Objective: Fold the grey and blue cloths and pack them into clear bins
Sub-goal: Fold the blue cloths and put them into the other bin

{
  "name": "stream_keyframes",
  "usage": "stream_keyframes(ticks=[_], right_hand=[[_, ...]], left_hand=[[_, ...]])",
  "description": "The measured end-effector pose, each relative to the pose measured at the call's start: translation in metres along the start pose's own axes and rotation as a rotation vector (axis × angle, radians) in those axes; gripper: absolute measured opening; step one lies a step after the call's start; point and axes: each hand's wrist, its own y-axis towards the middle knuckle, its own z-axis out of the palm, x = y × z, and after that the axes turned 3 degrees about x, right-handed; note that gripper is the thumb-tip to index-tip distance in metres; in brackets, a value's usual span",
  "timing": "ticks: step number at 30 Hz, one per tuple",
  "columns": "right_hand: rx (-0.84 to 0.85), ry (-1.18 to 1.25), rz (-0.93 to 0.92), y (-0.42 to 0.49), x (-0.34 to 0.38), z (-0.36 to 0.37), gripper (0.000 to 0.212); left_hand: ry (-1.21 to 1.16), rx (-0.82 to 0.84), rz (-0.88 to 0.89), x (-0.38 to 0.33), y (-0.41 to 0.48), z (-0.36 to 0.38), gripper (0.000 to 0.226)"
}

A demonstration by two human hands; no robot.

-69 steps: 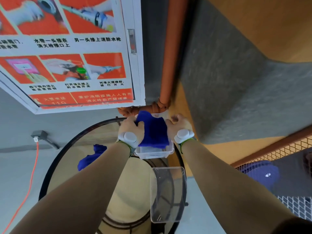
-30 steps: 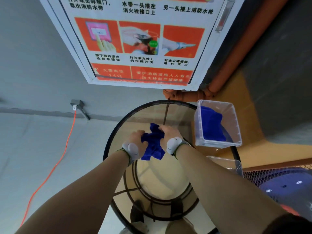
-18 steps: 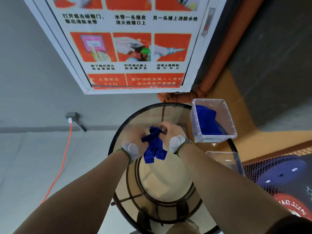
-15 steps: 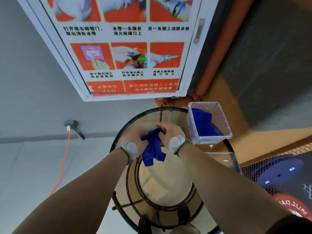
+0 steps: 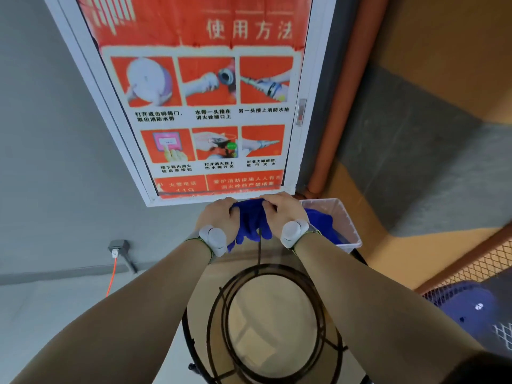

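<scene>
A crumpled blue cloth [image 5: 252,223] hangs between my two hands above the far side of the round glass table [image 5: 266,322]. My left hand [image 5: 219,214] grips its left upper edge and my right hand [image 5: 282,209] grips its right upper edge, both with fingers closed. Just right of my right hand stands a clear bin [image 5: 346,225] at the table's far right edge, with another blue cloth [image 5: 321,225] folded inside it. No grey cloth is in view.
A fire-hydrant cabinet with a red instruction poster [image 5: 205,106] covers the wall right behind the table. An orange pipe [image 5: 346,106] runs down beside it. A wall socket with an orange cable [image 5: 116,250] is at the left. Mesh fencing [image 5: 484,270] and blue weight plates [image 5: 468,306] lie at the right.
Both hands have lifted the blue cloth up and away from me, toward the cabinet. My view has tilted upward, so the second clear bin at the near right is out of sight.
</scene>
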Motion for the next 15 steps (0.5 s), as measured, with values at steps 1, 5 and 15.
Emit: stream_keyframes(ticks=[1, 5, 15], right_hand=[[-0.017, 0.013, -0.007, 0.001, 0.001, -0.001, 0.025], [0.020, 0.098, 0.018, 0.003, 0.005, -0.016, 0.021], [0.129, 0.147, 0.022, -0.008, -0.016, -0.043, 0.029]], left_hand=[[-0.008, -0.017, 0.001, -0.001, 0.000, -0.001, 0.023], [-0.037, -0.106, 0.005, -0.020, -0.002, -0.009, 0.025], [-0.093, -0.156, -0.129, -0.044, -0.017, -0.003, 0.022]])
